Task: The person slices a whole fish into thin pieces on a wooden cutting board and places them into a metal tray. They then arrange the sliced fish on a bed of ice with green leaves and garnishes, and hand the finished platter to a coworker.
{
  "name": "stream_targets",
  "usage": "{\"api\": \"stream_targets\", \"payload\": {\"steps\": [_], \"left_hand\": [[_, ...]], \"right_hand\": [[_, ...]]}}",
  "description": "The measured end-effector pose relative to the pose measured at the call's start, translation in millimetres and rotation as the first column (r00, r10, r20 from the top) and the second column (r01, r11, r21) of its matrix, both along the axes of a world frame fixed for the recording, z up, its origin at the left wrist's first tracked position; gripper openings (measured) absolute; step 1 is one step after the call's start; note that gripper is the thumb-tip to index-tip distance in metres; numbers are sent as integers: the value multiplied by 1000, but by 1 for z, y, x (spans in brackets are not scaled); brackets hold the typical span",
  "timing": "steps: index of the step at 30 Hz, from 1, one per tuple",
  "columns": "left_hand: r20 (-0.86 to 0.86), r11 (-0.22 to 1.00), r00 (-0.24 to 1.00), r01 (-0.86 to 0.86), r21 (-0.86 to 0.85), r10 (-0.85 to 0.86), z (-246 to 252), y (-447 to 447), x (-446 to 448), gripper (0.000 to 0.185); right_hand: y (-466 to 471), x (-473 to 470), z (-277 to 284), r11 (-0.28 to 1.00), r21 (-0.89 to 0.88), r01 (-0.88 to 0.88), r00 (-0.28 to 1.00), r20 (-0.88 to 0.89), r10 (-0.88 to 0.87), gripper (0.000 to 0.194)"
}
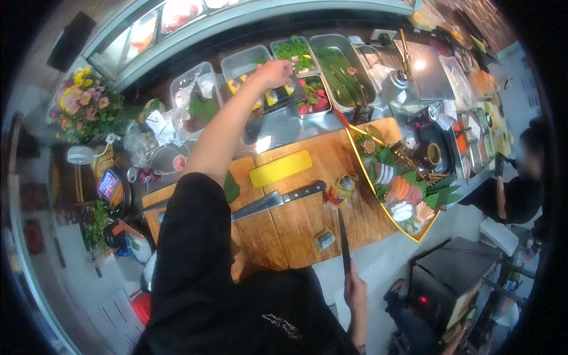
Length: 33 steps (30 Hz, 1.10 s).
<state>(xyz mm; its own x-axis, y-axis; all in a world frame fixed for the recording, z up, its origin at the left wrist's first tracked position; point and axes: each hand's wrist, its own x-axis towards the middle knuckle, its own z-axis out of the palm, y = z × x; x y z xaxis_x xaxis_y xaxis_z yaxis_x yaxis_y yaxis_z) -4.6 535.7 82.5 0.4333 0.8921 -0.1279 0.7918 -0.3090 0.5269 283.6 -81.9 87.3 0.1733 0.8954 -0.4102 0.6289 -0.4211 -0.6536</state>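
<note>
My left hand (276, 73) reaches across the counter to the containers at the back. It is above the near edge of a tub of green herbs and small flowers (293, 49), beside a dark tray with yellow-and-dark pieces (270, 95). Its fingers are curled, and what they may hold is hidden. My right hand (355, 286) grips a long knife (343, 237) by its handle, blade pointing to the wooden cutting board (293, 230). On the board lie a yellow block (281, 168), a black-handled knife (279, 200), a small silver-skinned fish piece (325, 239) and a reddish-yellow piece (341, 190).
A yellow-rimmed boat-shaped platter of sliced raw fish (406, 199) overlaps the board's right side. Radishes fill a metal container (316, 104). A gas torch (395, 84) stands behind. Flowers (82, 100) and a phone (109, 184) are at left. Another person (514, 191) is at far right.
</note>
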Motion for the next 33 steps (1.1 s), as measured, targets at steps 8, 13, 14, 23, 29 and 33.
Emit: {"api": "stream_targets", "payload": {"steps": [8, 13, 14, 23, 29, 33], "left_hand": [[-54, 856, 998, 17, 516, 13, 4, -63, -1, 24], [356, 919, 934, -140, 367, 0, 11, -217, -21, 24], [279, 966, 952, -179, 187, 122, 6, -267, -18, 23], [543, 971, 814, -240, -9, 206, -52, -528, 69, 29], [484, 942, 846, -315, 113, 225, -73, -537, 85, 33], [450, 934, 866, -320, 162, 219, -74, -535, 88, 32]], "right_hand": [[-5, -2, 6, 992, -125, 27, 999, 31, -23, 57], [-11, 8, -4, 999, 27, -38, 999, -9, 39, 62], [-12, 9, -7, 999, -11, -40, 999, -27, 40, 62], [11, 5, -38, 950, 184, -253, 961, -69, 269, 65], [11, 2, -41, 926, 254, -279, 949, -73, 306, 65], [10, 2, -43, 933, 242, -268, 954, -67, 291, 66]]}}
